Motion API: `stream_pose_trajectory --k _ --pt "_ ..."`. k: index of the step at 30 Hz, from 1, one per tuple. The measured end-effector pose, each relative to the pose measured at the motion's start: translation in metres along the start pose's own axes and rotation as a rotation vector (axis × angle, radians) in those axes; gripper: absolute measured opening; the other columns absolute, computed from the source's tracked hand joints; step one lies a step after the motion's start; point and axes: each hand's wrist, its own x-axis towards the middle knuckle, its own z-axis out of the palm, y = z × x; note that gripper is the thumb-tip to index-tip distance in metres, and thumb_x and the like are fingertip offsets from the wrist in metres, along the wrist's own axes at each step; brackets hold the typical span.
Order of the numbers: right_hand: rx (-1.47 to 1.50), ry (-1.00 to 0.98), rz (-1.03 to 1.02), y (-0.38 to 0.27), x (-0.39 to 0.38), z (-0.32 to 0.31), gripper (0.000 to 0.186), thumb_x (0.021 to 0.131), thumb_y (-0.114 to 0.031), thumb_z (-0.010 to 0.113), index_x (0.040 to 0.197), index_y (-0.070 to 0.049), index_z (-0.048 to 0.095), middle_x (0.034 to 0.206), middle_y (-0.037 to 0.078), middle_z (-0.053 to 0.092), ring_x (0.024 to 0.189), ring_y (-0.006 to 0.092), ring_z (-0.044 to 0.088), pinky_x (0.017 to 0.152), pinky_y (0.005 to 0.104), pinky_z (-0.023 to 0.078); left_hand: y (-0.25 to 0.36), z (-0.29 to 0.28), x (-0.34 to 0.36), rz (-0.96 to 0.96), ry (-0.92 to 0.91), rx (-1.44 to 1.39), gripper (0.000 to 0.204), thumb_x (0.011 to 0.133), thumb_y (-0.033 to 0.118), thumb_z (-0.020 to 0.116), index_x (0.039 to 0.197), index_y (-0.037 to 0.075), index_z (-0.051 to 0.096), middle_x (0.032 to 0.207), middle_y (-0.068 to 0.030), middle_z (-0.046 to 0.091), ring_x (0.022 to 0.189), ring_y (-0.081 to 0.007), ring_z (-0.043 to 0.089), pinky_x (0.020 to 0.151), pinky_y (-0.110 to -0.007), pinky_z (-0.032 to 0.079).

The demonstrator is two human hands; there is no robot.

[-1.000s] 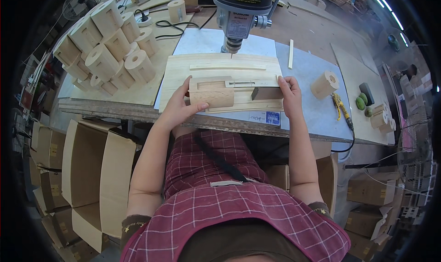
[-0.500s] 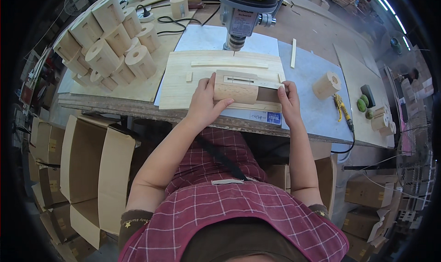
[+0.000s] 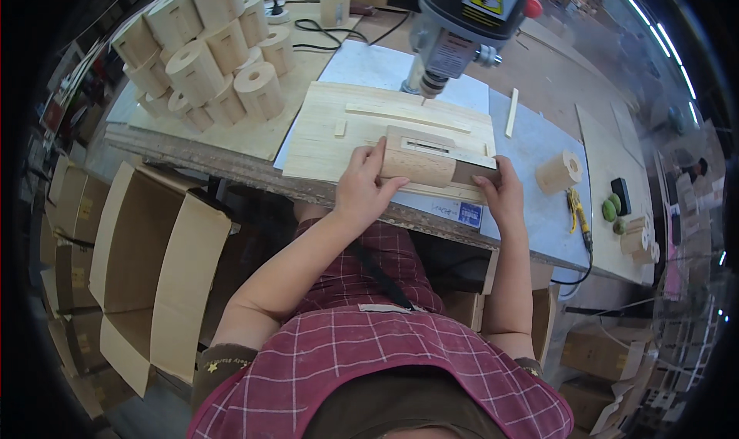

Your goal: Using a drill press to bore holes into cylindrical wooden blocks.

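Observation:
A pale wooden block [image 3: 422, 159] with a slot in its top lies on a light wooden jig board [image 3: 331, 143] under a drill press head [image 3: 462, 20]. My left hand [image 3: 362, 186] grips the block's left end, fingers over its top. At the block's right end, my right hand [image 3: 502, 194] presses against a darker wooden piece [image 3: 476, 168]. Thin wooden strips [image 3: 408, 117] lie on the board beyond the block.
A stack of several drilled wooden cylinders [image 3: 208, 58] fills the bench's left. One lone cylinder [image 3: 559, 172] stands at the right, beside yellow-handled pliers [image 3: 577, 217] and green round objects [image 3: 610, 208]. Open cardboard boxes [image 3: 146, 270] stand on the floor at left.
Both hands slid the wooden block to the right along the board, toward a spot below the drill press. The view has tilted down a little.

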Motion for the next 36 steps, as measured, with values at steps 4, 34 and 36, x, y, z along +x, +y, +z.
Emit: stream_pose_trajectory --k 4,34,36 --pt "0.040 0.003 0.020 -0.002 0.020 0.006 0.038 0.070 -0.010 0.069 0.102 -0.003 0.049 0.084 0.015 0.059 0.072 0.0249 0.057 0.064 0.0332 0.045 0.000 0.007 0.012 -0.038 0.046 0.011 0.067 0.071 0.023 0.067 0.126 -0.002 0.038 0.106 -0.0183 0.050 0.085 -0.0316 0.056 0.070 -0.036 0.048" --pt "-0.144 -0.255 -0.148 -0.011 0.094 -0.010 0.044 0.079 -0.019 0.062 0.117 -0.007 0.043 0.089 0.016 0.059 0.069 0.0272 0.058 0.062 0.0349 0.046 -0.036 0.009 0.050 -0.156 0.055 -0.469 0.077 0.074 0.009 0.066 0.135 0.004 0.021 0.109 -0.0184 0.047 0.071 -0.0210 0.061 0.056 -0.026 0.053" --pt "-0.181 -0.093 -0.195 -0.023 0.122 -0.046 0.043 0.084 -0.025 0.056 0.121 -0.007 0.042 0.092 0.014 0.059 0.070 0.0219 0.058 0.061 0.0326 0.046 -0.034 0.009 0.052 -0.150 0.046 -0.469 0.076 0.074 0.008 0.066 0.136 0.004 0.021 0.109 -0.0178 0.047 0.072 -0.0208 0.061 0.056 -0.026 0.053"
